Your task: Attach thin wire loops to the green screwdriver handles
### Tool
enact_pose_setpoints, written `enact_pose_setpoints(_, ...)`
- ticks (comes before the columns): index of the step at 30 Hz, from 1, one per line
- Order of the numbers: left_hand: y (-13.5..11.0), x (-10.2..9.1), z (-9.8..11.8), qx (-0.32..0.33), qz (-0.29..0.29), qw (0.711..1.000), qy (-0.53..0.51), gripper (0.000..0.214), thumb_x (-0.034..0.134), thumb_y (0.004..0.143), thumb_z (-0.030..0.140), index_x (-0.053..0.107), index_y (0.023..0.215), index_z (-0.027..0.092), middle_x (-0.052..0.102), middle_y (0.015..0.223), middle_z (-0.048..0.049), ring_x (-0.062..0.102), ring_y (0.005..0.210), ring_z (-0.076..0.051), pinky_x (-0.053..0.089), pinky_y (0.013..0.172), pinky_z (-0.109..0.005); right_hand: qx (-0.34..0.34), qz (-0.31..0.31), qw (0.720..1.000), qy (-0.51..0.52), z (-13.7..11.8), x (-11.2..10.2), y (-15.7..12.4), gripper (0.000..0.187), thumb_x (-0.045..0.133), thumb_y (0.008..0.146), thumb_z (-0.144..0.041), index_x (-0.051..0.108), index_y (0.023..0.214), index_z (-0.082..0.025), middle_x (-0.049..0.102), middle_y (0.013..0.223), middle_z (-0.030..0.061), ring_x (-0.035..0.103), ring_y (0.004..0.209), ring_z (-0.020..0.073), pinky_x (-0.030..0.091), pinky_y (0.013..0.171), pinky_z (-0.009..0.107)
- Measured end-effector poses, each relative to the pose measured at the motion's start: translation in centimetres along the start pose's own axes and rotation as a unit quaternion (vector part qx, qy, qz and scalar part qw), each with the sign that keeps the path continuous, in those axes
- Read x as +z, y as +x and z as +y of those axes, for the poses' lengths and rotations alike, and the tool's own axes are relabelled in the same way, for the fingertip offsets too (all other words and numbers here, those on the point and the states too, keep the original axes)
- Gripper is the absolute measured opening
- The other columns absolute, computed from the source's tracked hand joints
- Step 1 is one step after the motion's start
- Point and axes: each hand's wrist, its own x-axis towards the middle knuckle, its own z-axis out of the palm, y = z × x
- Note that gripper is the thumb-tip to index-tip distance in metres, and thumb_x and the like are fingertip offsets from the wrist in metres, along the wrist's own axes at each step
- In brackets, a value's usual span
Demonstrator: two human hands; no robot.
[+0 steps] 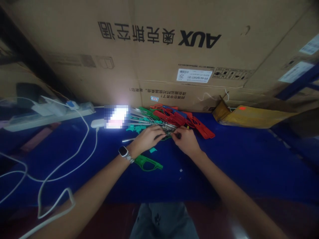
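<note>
My left hand (149, 138), with a watch on its wrist, is closed in a pinch at the near edge of a pile. Just across from it, my right hand (185, 140) is pinched too, its fingertips almost meeting the left ones. Whatever small piece lies between the fingertips is too small to make out. Behind the hands are red plastic handle shells (202, 127), small metal parts and thin metal rods (139, 121). Small teal plastic pieces (138, 128) lie left of the pile. A green handle shell with an oval opening (142, 162) rests below my left hand.
A large cardboard box (159, 63) stands along the back of the blue table surface (244, 156). To the left are a power strip (50, 116), white cables (84, 132) and a bright blurred-out patch. A yellow padded envelope (256, 117) lies at the back right.
</note>
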Motion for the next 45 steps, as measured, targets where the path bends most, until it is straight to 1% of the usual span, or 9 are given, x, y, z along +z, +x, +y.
enact_pose_setpoints(9,-0.1,0.0,-0.7,-0.021,0.03,0.997,-0.072,0.013,0.06,0.096,0.019,0.072,0.099,0.019,0.074,0.096,-0.0047,0.069,0.086,-0.017,0.055,0.082,-0.032,0.016,-0.005,1.0,-0.012,-0.3,-0.1,-0.1,0.01,0.065,0.084,-0.018,0.064,0.074,-0.02,0.067,0.08,0.0022,0.062,0.069,0.0166,0.044,0.07,0.031)
enact_pose_setpoints(14,0.0,0.4,-0.7,-0.014,0.044,0.998,-0.05,0.015,0.06,0.093,0.011,0.074,0.092,0.016,0.066,0.098,-0.0068,0.065,0.091,-0.018,0.053,0.082,-0.032,-0.068,0.006,0.998,0.002,-0.7,0.0,-0.1,0.01,0.066,0.086,-0.017,0.067,0.095,-0.02,0.068,0.094,0.0049,0.066,0.092,0.0213,0.043,0.087,0.037)
enact_pose_setpoints(18,0.1,0.8,-0.8,-0.016,0.06,0.998,-0.03,0.016,0.061,0.09,0.007,0.073,0.085,0.016,0.059,0.1,-0.0067,0.063,0.093,-0.018,0.053,0.083,-0.032,-0.095,-0.012,0.995,0.016,-0.8,0.7,0.2,0.009,0.062,0.09,-0.017,0.07,0.092,-0.021,0.069,0.096,0.0055,0.066,0.094,0.0215,0.043,0.087,0.035)
enact_pose_setpoints(23,0.1,1.0,-0.7,-0.03,0.039,0.998,-0.03,0.018,0.058,0.092,0.007,0.073,0.089,0.016,0.061,0.095,-0.0051,0.064,0.087,-0.017,0.053,0.081,-0.031,-0.081,-0.015,0.995,0.057,-0.5,1.6,0.3,0.011,0.061,0.086,-0.011,0.068,0.082,-0.019,0.063,0.086,0.003,0.063,0.076,0.0157,0.045,0.075,0.029)
enact_pose_setpoints(26,-0.1,0.6,-0.3,-0.027,0.033,0.999,-0.017,0.021,0.054,0.094,0.007,0.072,0.101,0.017,0.064,0.1,-0.0057,0.064,0.092,-0.018,0.054,0.086,-0.032,-0.074,-0.003,0.994,0.078,-0.5,1.8,0.2,0.013,0.06,0.083,-0.009,0.066,0.076,-0.019,0.058,0.081,0.0021,0.06,0.071,0.0147,0.046,0.07,0.026)
enact_pose_setpoints(28,-0.3,0.1,0.2,-0.016,0.017,1.0,0.005,0.024,0.051,0.095,0.008,0.07,0.107,0.017,0.065,0.103,-0.0063,0.064,0.094,-0.019,0.054,0.087,-0.033,-0.069,-0.002,0.995,0.07,-0.7,1.9,0.2,0.014,0.059,0.082,-0.009,0.065,0.075,-0.019,0.057,0.082,0.0027,0.06,0.073,0.0155,0.046,0.071,0.027)
enact_pose_setpoints(33,-0.5,-1.0,0.9,0.016,-0.054,0.995,0.084,0.027,0.047,0.095,0.008,0.072,0.102,0.014,0.064,0.106,-0.0105,0.063,0.099,-0.022,0.056,0.086,-0.036,-0.062,-0.024,0.998,0.003,-1.3,1.6,-0.1,0.014,0.057,0.085,-0.011,0.067,0.077,-0.018,0.06,0.089,0.0057,0.06,0.073,0.0161,0.047,0.07,0.028)
enact_pose_setpoints(38,-0.6,-1.1,0.9,0.02,-0.079,0.988,0.131,0.03,0.049,0.089,0.007,0.072,0.107,0.012,0.063,0.111,-0.0118,0.06,0.108,-0.026,0.054,0.094,-0.04,-0.094,-0.05,0.992,-0.061,-1.6,1.2,-0.6,0.017,0.054,0.089,-0.014,0.07,0.084,-0.016,0.064,0.097,0.01,0.062,0.081,0.0186,0.05,0.078,0.03)
enact_pose_setpoints(45,-1.1,-1.2,0.3,0.034,-0.07,0.992,0.096,0.048,0.046,0.082,0.001,0.068,0.122,0.017,0.063,0.12,-0.0087,0.057,0.114,-0.023,0.049,0.103,-0.039,-0.115,-0.111,0.981,-0.112,-2.1,0.1,-1.0,0.028,0.051,0.086,-0.015,0.074,0.102,-0.013,0.065,0.107,0.0141,0.062,0.101,0.0247,0.047,0.095,0.037)
